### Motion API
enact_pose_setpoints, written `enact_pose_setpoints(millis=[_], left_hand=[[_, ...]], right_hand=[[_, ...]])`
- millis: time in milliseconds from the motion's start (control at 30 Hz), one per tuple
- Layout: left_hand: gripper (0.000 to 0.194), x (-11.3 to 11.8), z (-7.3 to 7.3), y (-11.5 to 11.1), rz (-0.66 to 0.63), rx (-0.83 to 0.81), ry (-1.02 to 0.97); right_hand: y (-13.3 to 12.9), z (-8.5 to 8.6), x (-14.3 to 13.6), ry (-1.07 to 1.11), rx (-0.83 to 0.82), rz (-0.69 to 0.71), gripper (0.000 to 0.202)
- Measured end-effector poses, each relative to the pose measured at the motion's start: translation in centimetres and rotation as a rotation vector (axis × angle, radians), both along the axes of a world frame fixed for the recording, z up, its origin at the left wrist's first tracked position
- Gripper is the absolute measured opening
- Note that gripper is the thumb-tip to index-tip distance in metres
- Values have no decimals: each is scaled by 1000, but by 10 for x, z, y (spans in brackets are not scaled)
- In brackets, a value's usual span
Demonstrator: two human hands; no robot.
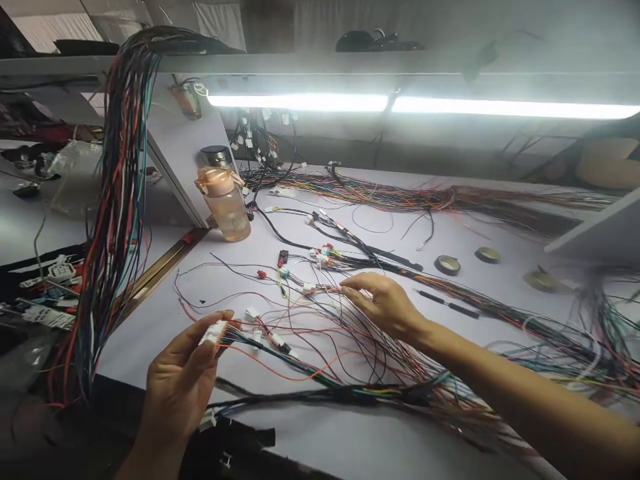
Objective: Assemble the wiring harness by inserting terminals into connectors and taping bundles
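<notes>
My left hand (183,373) is closed on a white connector (214,332), from which red, blue and orange wires run to the right. Fingertips of my right hand (383,303) pinch thin reddish wires just right of a small white connector (309,288). Between the hands, several loose white connectors (253,313) and thin red wires lie on the table. Just beyond, a dark connector (283,257) and a red connector (261,274) rest among more wires. A black-wrapped harness (350,395) stretches across the table in front of my right forearm.
A bottle (227,207) stands at the back left beside a partition. A thick wire bundle (123,167) hangs from the shelf (300,64) at left. Tape rolls (447,265) lie at right, and a long wire bundle (360,190) runs along the back.
</notes>
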State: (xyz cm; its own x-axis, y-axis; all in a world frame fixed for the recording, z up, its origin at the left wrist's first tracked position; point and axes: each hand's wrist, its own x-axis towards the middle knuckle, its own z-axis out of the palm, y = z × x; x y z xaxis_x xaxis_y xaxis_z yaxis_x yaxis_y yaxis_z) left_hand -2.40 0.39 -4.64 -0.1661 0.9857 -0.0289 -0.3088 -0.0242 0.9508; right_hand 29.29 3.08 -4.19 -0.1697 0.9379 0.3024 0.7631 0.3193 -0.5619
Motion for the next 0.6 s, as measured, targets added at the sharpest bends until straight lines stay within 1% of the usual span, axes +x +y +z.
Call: enact_pose_setpoints(millis=[67, 133, 267, 333, 433, 600], left_hand=[[34, 7, 1, 15, -10, 11, -2], [35, 14, 1, 27, -19, 10, -10], [42, 17, -3, 43, -52, -75, 1], [44, 13, -8, 46, -40, -130, 27], [45, 10, -13, 45, 14, -204, 51], [46, 19, -9, 39, 142, -306, 50]], right_hand=[[17, 1, 6, 0, 49, 3, 21], [38, 2, 11, 10, 81, -23, 22], [86, 0, 18, 39, 62, -114, 24], [110, -4, 17, 0, 34, -136, 25], [143, -9, 8, -151, -22, -164, 26], [184, -18, -14, -341, -87, -201, 28]])
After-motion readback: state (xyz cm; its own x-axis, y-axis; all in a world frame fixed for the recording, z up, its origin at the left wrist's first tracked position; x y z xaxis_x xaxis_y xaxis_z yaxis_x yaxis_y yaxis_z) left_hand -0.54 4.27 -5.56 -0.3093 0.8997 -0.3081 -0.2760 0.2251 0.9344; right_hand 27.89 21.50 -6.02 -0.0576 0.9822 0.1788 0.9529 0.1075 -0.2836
